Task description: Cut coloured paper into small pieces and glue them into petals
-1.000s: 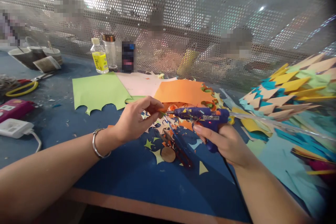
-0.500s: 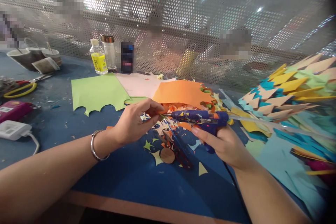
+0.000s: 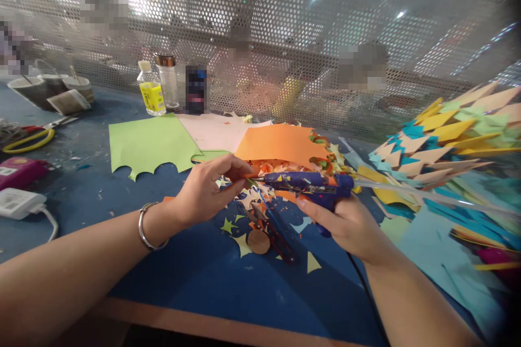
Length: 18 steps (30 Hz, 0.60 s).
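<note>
My right hand is wrapped round the grip of a blue hot glue gun, with a clear glue stick sticking out of its back. The gun's nozzle points left, at the fingertips of my left hand. Those fingers are pinched on a small piece of paper, greenish and mostly hidden by the fingers. Below the hands lie scissors, a round wooden disc and star-shaped paper scraps.
Green paper with scalloped cuts and orange paper lie beyond my hands. A bottle with a yellow label stands behind them, before a perforated metal screen. A layered pointed-paper piece is at right. Yellow-handled scissors lie left.
Both hands and the glue gun keep almost the same pose, nozzle still at the left fingertips. The whole view has shifted very slightly.
</note>
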Tool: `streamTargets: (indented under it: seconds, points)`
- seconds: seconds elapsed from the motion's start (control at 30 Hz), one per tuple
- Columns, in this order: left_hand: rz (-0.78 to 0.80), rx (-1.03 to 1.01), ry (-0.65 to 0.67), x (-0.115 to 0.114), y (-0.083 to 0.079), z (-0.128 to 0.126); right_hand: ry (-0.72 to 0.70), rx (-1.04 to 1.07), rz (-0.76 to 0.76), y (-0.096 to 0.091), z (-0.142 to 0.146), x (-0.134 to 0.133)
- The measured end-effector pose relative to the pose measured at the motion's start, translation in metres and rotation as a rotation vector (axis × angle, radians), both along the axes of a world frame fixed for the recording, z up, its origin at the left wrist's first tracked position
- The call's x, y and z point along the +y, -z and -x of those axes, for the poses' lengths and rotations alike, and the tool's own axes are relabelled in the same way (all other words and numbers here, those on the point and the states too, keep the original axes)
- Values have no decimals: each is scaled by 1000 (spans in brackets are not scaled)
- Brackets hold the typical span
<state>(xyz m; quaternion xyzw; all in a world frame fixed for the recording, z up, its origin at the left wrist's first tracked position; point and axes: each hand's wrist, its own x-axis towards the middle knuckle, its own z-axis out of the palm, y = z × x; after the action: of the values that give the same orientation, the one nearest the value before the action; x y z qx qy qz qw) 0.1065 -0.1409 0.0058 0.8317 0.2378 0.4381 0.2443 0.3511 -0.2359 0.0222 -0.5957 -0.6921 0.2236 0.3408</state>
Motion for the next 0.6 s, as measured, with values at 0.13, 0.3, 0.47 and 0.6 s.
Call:
streamTargets:
  seconds: [0.13,0.3,0.47,0.6]
  points:
    - [1,6,5,0,-1,0,-8,11,-8,-1,2,1]
    - [4,5,16,1,-1,0,-3,19,3,-3,3,1]
    - [5,-1,15,1,0,1,15,27,10,-5,4,0]
    - [5,1,-2,2,0,0,7,62,13,-6,6,0]
